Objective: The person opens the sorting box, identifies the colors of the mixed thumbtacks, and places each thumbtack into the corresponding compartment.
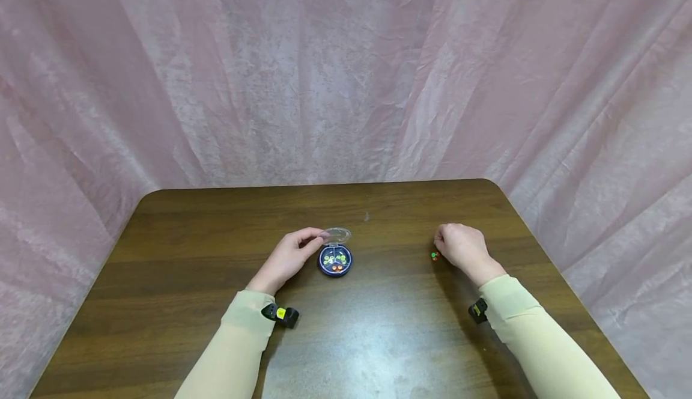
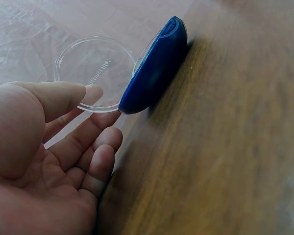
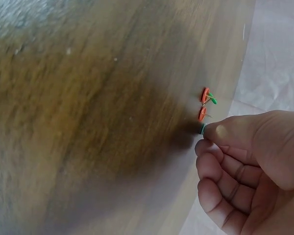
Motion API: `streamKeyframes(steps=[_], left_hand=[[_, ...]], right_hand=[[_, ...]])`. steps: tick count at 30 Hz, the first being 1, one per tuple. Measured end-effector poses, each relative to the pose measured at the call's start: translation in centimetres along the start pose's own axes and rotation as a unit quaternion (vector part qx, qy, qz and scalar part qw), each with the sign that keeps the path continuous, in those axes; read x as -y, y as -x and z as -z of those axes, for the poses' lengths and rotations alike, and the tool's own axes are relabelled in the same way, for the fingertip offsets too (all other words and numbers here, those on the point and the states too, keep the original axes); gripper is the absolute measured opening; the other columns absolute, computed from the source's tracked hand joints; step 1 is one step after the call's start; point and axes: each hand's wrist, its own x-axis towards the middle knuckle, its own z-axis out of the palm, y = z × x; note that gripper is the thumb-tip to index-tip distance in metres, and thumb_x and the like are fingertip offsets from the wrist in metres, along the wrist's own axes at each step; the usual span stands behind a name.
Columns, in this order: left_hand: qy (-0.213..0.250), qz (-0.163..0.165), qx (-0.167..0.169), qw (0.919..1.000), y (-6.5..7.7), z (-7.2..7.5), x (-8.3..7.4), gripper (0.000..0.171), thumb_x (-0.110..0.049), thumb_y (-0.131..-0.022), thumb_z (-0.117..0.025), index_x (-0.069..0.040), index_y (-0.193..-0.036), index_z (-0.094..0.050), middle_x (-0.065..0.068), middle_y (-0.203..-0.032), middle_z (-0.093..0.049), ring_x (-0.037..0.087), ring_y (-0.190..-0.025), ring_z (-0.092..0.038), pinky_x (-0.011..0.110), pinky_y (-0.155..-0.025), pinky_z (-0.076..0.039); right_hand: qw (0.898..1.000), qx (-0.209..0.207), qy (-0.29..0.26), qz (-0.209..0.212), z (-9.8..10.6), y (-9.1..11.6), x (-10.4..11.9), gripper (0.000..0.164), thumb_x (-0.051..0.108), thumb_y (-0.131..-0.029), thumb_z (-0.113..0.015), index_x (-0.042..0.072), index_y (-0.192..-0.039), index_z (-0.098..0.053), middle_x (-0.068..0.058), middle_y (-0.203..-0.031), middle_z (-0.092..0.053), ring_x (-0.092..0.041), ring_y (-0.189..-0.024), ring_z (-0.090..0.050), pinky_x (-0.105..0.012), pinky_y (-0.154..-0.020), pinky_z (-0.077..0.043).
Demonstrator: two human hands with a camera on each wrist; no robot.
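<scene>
A round blue case [image 1: 322, 271] sits on the table with its clear lid [image 1: 336, 231] raised. Yellow-green and orange thumbtacks [image 1: 337, 268] lie in its compartments. My left hand [image 1: 288, 259] pinches the lid's edge between thumb and fingers, beside the case; the left wrist view shows printed lettering on the lid [image 2: 99, 68]. Off to the right, my right hand [image 1: 462, 246] is down at the tabletop, thumb and index finger pinching a green thumbtack [image 3: 202, 129]. Close by lie two red thumbtacks [image 3: 202, 114] and another green thumbtack [image 3: 213, 98], metal pins showing.
The brown wooden table [image 1: 216, 225] has rounded far corners. Behind it and along both sides hangs a pink curtain [image 1: 303, 86]. A black wrist camera [image 1: 280, 315] is strapped at the left sleeve, another camera [image 1: 478, 310] at the right.
</scene>
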Motion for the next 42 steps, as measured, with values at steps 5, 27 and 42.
streamKeyframes(steps=[5,27,42], left_hand=[[0.004,-0.003,0.003,1.0000,0.1,0.0,0.1,0.028,-0.042,-0.100,-0.058,-0.029,-0.121,-0.070,-0.014,-0.121,-0.065,0.008,-0.119,-0.055,0.038,-0.102,-0.042],[0.006,-0.002,0.001,1.0000,0.1,0.0,-0.1,0.027,-0.042,-0.100,-0.057,-0.030,-0.121,-0.070,-0.015,-0.120,-0.065,0.008,-0.119,-0.056,0.037,-0.102,-0.042],[0.006,-0.008,-0.002,0.9999,0.0,-0.1,0.0,0.028,-0.041,-0.100,-0.058,-0.028,-0.121,-0.071,-0.015,-0.119,-0.066,0.007,-0.118,-0.056,0.036,-0.103,-0.041]], right_hand=[[1.000,-0.002,-0.003,0.002,0.1,0.0,0.2,0.019,0.009,-0.076,-0.058,0.023,-0.063,-0.056,0.005,-0.061,-0.051,-0.016,-0.057,-0.047,-0.040,-0.049,-0.042],[0.841,0.121,-0.527,0.004,4.1,1.0,9.4,0.023,0.031,-0.093,-0.070,0.009,-0.101,-0.071,-0.005,-0.085,-0.066,-0.024,-0.077,-0.063,-0.032,-0.071,-0.052],[0.375,0.275,-0.880,0.100,7.8,2.8,13.8,0.026,0.012,-0.109,-0.036,0.012,-0.096,-0.059,0.002,-0.087,-0.047,-0.009,-0.075,-0.046,-0.025,-0.072,-0.035]])
